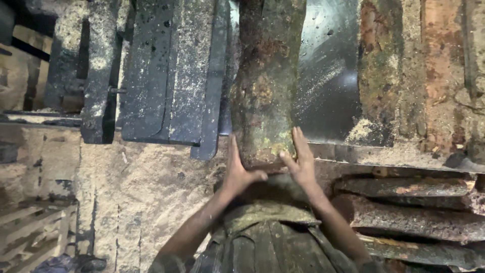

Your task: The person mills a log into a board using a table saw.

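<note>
- My left hand [236, 169] lies flat against the left side of the log's [268, 81] near end, fingers straight and pointing away from me, thumb hooked across the cut face.
- My right hand [300, 162] presses the right side of that same end, fingers spread and open, thumb bent in over the face.
- Neither hand is closed around the log; both palms bear on it from either side, so it sits between them.
- The log is rough, mossy and rust-brown, running straight away from my hands along the counter [333, 91], a shiny dark metal plate dusted with sawdust.
- Left of my left hand stand dark metal guide plates [172, 76], speckled with sawdust and upright along the log's side.
- Below my left hand the floor [136, 197] is thick with pale sawdust.
- Right of my right hand lie stacked bark-covered slabs [409, 207], well apart from the log.
</note>
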